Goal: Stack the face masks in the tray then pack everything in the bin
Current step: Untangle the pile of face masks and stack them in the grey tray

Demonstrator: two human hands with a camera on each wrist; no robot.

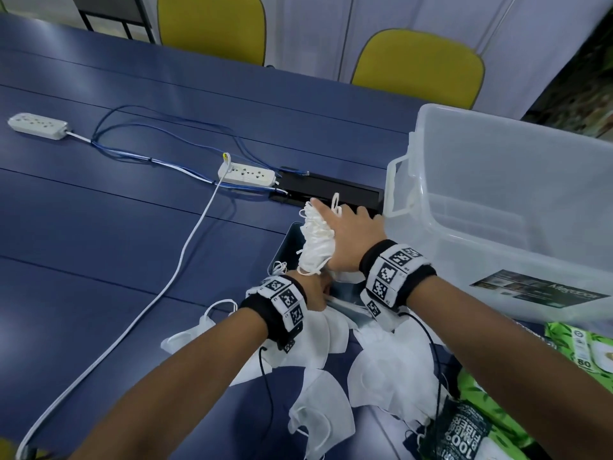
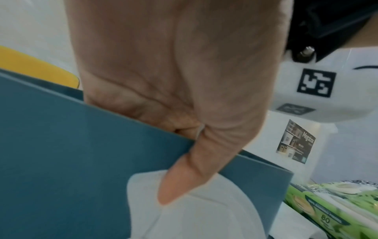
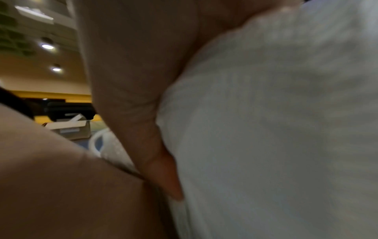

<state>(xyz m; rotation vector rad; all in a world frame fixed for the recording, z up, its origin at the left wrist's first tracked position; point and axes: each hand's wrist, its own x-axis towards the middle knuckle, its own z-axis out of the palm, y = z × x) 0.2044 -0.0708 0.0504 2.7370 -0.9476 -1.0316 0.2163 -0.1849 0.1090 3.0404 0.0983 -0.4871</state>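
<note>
In the head view, a large clear plastic storage bin [image 1: 510,207] is standing open at the right of the dark blue table [image 1: 99,227], and nothing can be made out inside it; just beside its near-left corner a dark teal tray [image 1: 288,240] is lying mostly hidden under both hands. The right hand [image 1: 345,240] is clasping a thick bunch of white face masks [image 1: 316,240] over the tray, ear loops spilling out past the fingers, while the left hand [image 1: 311,287] is gripping the tray's near edge. More loose white masks [image 1: 331,330] are lying scattered on the table toward the person, next to green wipe packets [image 1: 583,346] at the right edge. Open table is stretching away to the left, crossed by a white power strip [image 1: 247,174] and its cables. In the left wrist view, the left thumb is pressing down on the teal tray wall [image 2: 81,161] with the fingers curled over the rim, a white mask [image 2: 194,215] lying against its tip. In the right wrist view, blurred, the right palm [image 3: 132,72] is wrapping round the white bundle [image 3: 276,129].
</note>
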